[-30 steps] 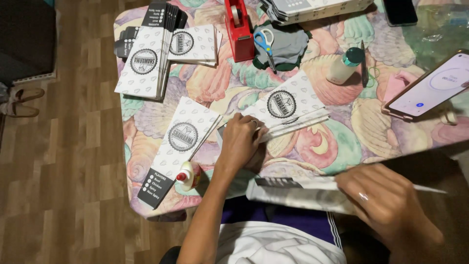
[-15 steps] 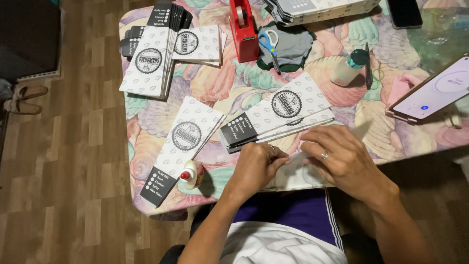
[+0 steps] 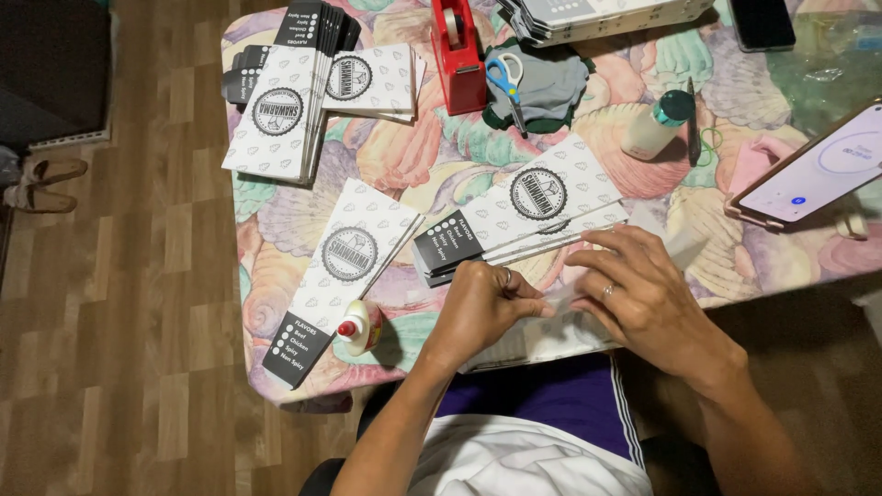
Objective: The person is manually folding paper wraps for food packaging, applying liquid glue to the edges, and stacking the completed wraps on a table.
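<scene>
The table (image 3: 303,202) has a busy pastel cloth with big shell-like shapes in pink, green and cream, and it sits on a wood-look plank floor (image 3: 119,321) that fills the left side. Way over on the left edge there's a pair of sandals (image 3: 41,184) on the floor.

Both hands are at the near edge of the table, working one flat white printed sheet (image 3: 551,335) that lies there and hangs slightly over the edge. The left hand (image 3: 478,308) is curled nearly closed, fingertips pinching the sheet's upper edge (ring on one finger). The right hand (image 3: 643,294) is half open, fingers bent and pressing down on the same sheet, also with a ring.

Just beyond the hands is a small stack of flat white cartons with black ends (image 3: 524,211), lying at a slant. Left of it lies another single flat carton (image 3: 344,262), with a small glue bottle with a red cap (image 3: 360,326) touching its near end. Farther back: a bigger carton pile (image 3: 285,101), a red tape dispenser (image 3: 457,55), blue-handled scissors (image 3: 505,83) on a grey cloth, and a phone (image 3: 813,170) lit up at the right.
</scene>
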